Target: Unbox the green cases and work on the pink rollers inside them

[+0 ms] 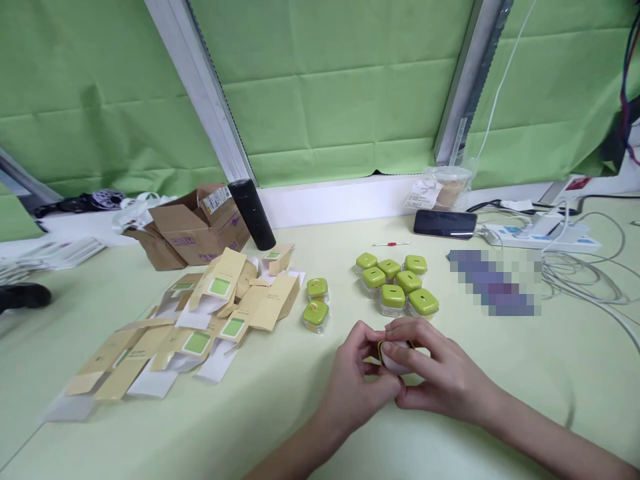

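Near the front of the table, my left hand [356, 383] and my right hand [445, 373] are closed around one small square lid [396, 357]. Its pale underside faces up, with a thin green edge; fingers cover most of it. Beyond my hands stands a cluster of several small clear jars with green lids, such as this jar [393, 298], each lid showing a dark slot. To the left are two more jars, a nearer jar [316, 316] and a farther jar [317, 289], with yellow loop-like pieces on their lids.
Unfolded tan cartons [197, 343] spread over the left side. Behind them are an open cardboard box [195, 230] and a black bottle [253, 215]. A thin red-handled tool [391, 244], a phone [445, 224], a power strip [543, 237] and tangled cables [585, 273] lie toward the back right.
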The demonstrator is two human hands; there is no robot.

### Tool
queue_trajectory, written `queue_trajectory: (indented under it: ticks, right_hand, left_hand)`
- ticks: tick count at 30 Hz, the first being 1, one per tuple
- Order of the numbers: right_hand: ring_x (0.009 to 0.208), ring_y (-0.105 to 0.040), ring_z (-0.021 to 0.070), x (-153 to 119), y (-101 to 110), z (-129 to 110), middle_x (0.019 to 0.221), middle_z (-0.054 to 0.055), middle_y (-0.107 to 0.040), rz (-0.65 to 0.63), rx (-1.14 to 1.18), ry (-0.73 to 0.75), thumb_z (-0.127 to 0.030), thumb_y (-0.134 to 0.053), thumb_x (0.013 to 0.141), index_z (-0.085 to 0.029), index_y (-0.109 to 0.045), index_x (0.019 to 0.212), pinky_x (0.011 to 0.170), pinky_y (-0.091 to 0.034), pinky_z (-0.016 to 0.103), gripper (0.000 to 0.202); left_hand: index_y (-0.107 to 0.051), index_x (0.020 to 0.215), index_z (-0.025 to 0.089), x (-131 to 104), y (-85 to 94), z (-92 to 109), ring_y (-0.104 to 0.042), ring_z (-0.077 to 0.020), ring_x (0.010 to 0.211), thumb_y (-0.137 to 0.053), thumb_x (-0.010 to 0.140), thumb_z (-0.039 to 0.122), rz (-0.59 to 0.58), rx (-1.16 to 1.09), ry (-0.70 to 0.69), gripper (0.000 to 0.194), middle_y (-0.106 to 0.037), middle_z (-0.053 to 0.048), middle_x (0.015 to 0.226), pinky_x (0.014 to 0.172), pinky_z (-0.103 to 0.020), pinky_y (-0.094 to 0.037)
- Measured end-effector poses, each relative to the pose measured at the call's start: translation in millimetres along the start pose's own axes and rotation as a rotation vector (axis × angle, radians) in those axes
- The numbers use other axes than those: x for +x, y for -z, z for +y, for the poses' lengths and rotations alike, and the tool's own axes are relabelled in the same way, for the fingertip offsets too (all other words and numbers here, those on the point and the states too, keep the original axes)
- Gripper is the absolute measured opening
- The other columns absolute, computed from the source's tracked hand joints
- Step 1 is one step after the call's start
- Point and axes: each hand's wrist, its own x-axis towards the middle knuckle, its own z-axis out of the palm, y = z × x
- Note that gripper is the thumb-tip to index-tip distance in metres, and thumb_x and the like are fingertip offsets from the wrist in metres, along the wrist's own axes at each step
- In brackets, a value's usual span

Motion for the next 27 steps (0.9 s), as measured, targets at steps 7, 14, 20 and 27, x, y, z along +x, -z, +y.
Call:
queue_trajectory:
  ticks: [7,14,20,27]
  right_hand:
    - [0.11,-0.055,0.0224,5,17,10,0.111,0.01,-0.054,-0.09,0.233,-0.1,-0.013,-0.06,0.082,-0.023,-0.051,0.117,0.091,-0.051,0.034,0.037]
    - [0.12,-0.046,0.0242,9,23,11,0.126,0.009,-0.048,-0.113,0.368,-0.322,-0.013,-0.059,0.078,-0.026,-0.04,0.132,0.092,-0.05,0.037,0.059]
    - [0.087,-0.064,0.0148,8,17,11,0.102,0.002,-0.064,-0.069,0.463,-0.428,-0.012,-0.059,0.079,-0.03,-0.048,0.122,0.079,-0.056,0.03,0.048]
    - [0.09,-0.066,0.0149,6,12,7,0.104,0.001,-0.066,-0.079,0.549,-0.479,-0.003,-0.059,0.07,-0.028,-0.049,0.118,0.083,-0.057,0.029,0.055]
  left_hand:
    - [-0.045,0.092,0.02,1,7.6,7,-0.057,-0.0163,0.086,-0.068,0.061,0.008,-0.122,-0.047,-0.043,0.04,-0.058,-0.003,0.092,0.07,-0.027,-0.046]
    - [-0.046,0.102,0.022,3,13.4,8,-0.055,-0.0172,0.093,-0.069,0.074,0.025,-0.036,-0.033,-0.123,0.036,-0.056,-0.005,0.102,0.074,-0.028,-0.047]
    - [-0.039,0.118,0.03,0,18.7,2,-0.054,-0.0174,0.094,-0.048,0.09,0.029,-0.129,0.269,-0.288,0.03,-0.05,-0.004,0.109,0.082,-0.035,-0.047]
    - [-0.038,0.114,0.03,-3,18.6,-1,-0.047,-0.0174,0.099,-0.049,0.089,0.028,-0.117,0.518,-0.359,0.028,-0.04,-0.004,0.108,0.087,-0.033,-0.042]
